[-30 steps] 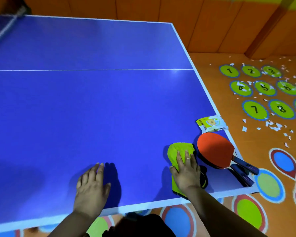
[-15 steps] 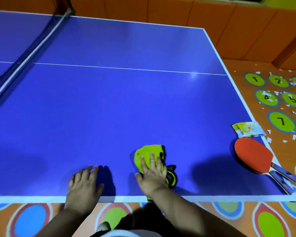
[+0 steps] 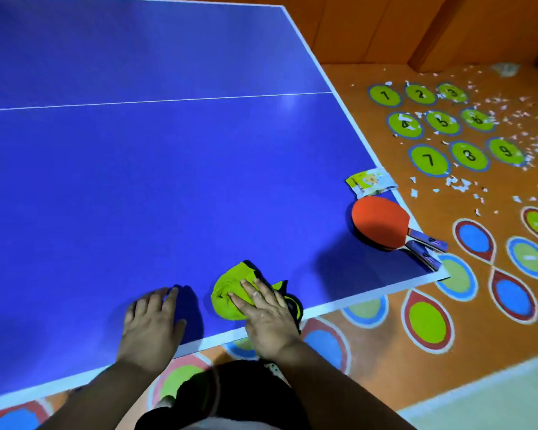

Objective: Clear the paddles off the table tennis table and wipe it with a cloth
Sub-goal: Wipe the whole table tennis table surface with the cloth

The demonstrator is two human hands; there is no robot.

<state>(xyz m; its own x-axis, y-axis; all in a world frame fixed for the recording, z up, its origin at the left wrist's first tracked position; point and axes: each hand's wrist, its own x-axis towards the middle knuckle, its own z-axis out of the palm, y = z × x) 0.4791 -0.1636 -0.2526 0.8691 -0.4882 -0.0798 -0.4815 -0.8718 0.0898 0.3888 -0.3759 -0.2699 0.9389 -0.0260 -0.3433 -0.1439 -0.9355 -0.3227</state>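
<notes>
Paddles [image 3: 378,223], stacked red face up, are seen at the near right corner of the table tennis table [image 3: 168,181], handles overhanging the edge, beside a small packet [image 3: 370,183]. A lime-green cloth [image 3: 227,293] is pressed near the front edge under the straight-fingered right hand [image 3: 267,318]; the left hand [image 3: 151,324] is laid flat just beside it. Wiping is judged under way; next, the paddles must be lifted off.

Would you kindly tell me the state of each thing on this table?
Lime-green cloth: bunched, pressed under the right hand.
Right hand: fingers straight, on the cloth.
Left hand: flat on the blue table tennis table.
Red-faced paddles: stacked at the corner, handles overhanging.
Yellow-green packet: lying at the table's edge.
</notes>
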